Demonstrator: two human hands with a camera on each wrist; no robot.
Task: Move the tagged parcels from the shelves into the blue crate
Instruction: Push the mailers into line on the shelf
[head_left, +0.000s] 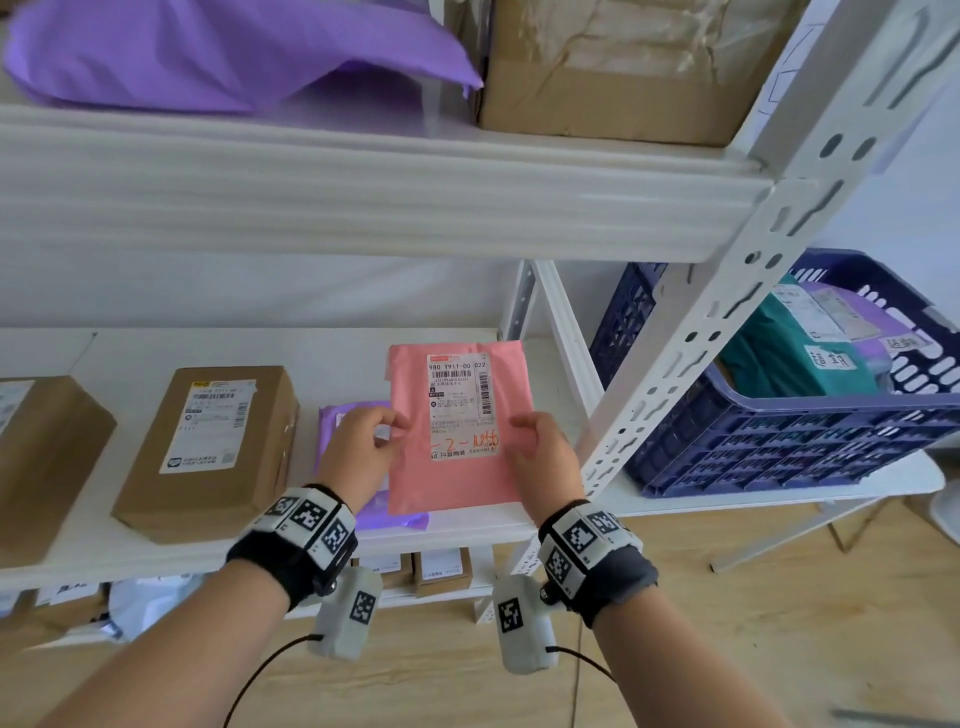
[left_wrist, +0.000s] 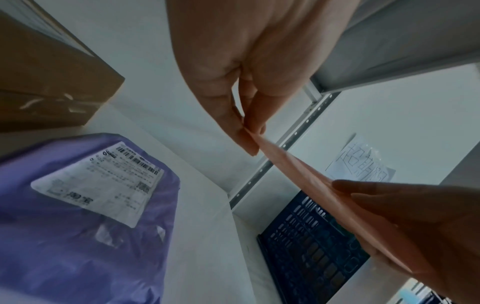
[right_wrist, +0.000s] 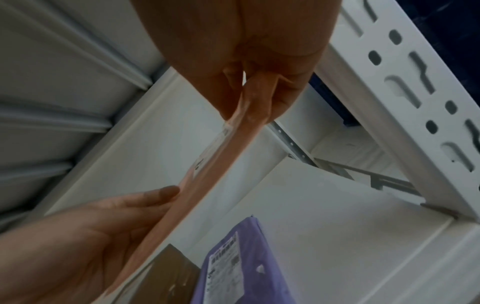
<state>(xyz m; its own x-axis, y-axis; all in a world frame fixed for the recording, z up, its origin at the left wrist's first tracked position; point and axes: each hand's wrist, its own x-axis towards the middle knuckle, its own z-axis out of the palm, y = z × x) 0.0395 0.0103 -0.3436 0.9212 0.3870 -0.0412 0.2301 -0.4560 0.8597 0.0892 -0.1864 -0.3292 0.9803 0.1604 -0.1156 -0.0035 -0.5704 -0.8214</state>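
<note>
The pink mailer (head_left: 457, 431) hides most of the purple mailer (head_left: 353, 415) beneath it; its small label print seems illegible.

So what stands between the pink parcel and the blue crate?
In the head view, a white shelf post crosses between the pink parcel, held by both hands, and the blue crate; nothing else.

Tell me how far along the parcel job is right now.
Partly done. The blue crate already holds a green parcel and a purple one. In hand: the left hand and right hand pinch the pink parcel by its side edges, lifted off the shelf. Left on that shelf: a purple mailer and brown boxes; whether they are tagged is unclear.
</note>
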